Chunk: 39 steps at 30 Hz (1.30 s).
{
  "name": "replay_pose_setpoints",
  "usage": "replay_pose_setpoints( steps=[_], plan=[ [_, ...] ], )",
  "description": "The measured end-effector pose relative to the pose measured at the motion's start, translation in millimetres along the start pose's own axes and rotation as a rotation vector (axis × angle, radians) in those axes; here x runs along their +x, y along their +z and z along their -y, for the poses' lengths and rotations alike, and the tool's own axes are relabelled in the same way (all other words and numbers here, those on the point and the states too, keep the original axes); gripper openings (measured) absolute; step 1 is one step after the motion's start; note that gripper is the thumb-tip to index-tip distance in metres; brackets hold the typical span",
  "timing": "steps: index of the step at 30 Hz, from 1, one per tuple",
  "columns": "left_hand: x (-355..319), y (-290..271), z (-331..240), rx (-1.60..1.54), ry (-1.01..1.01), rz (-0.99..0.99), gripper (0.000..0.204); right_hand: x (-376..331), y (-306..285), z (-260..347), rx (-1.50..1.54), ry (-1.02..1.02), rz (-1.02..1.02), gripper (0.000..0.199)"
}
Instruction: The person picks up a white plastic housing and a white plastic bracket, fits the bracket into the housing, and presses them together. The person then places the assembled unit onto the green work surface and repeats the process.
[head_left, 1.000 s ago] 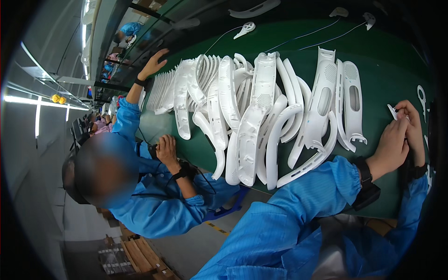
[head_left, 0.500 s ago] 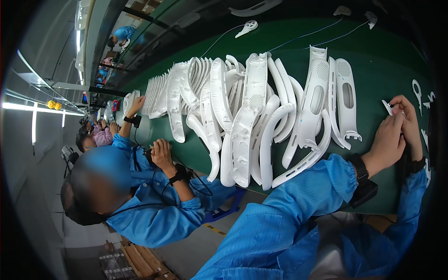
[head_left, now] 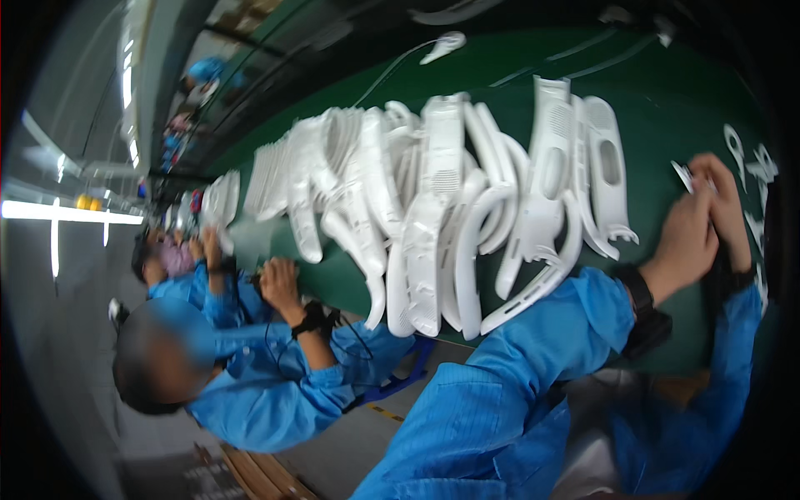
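At the far right, both of my hands meet over the green table. Between their fingertips a small white plastic part (head_left: 682, 177) sticks out, pinched from both sides. My left hand (head_left: 685, 237) is closed, its fingertips at the lower side of the part. Bent fingers of my right hand (head_left: 723, 193) reach over from the right and close on it too; its palm side is partly hidden. Motion blurs the picture, so the part's details are unclear. Nearest to my left forearm lies a pile of long curved white plastic housings (head_left: 546, 175), some with oval openings and slots.
Several small white plastic pieces (head_left: 734, 146) lie beyond my right hand along the table's edge. A white part with a thin cable (head_left: 443, 47) lies at the back. On my left a co-worker in a blue jacket (head_left: 258, 400) sits, one hand (head_left: 282, 287) over the table (head_left: 333, 279).
The whole view has shifted and blurred. My hands stay together on the small part, which is tilted more steeply. The co-worker's far arm has drawn back from the stacked housings.
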<state>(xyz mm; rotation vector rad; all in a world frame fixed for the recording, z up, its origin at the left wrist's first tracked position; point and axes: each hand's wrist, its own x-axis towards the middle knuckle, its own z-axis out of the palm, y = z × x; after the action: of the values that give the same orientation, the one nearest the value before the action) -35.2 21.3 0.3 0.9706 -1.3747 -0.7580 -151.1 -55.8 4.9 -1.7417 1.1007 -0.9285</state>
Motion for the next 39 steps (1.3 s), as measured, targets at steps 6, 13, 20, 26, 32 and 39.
replay_pose_setpoints(
  steps=[6,13,20,26,32,39],
  plan=[
    [5,-28,-10,-0.003,-0.157,0.171,0.032,32,-16,68,0.136,0.126,-0.071,0.041],
    [3,-29,-22,0.079,-0.017,0.194,0.03,159,0,102,0.035,0.067,0.152,0.029],
    [-10,-19,12,0.396,0.029,0.494,0.032,293,90,88,-0.398,0.371,0.149,0.045],
    [-58,41,62,-1.401,-0.662,0.162,0.044,356,120,46,-0.769,-0.327,0.068,0.079],
    [-26,8,73,-0.968,-0.523,0.256,0.052,411,120,34,-1.044,-0.126,0.484,0.065],
    [-27,21,63,-0.487,-0.405,0.472,0.061,362,99,73,-0.974,0.318,0.374,0.069]
  ],
)
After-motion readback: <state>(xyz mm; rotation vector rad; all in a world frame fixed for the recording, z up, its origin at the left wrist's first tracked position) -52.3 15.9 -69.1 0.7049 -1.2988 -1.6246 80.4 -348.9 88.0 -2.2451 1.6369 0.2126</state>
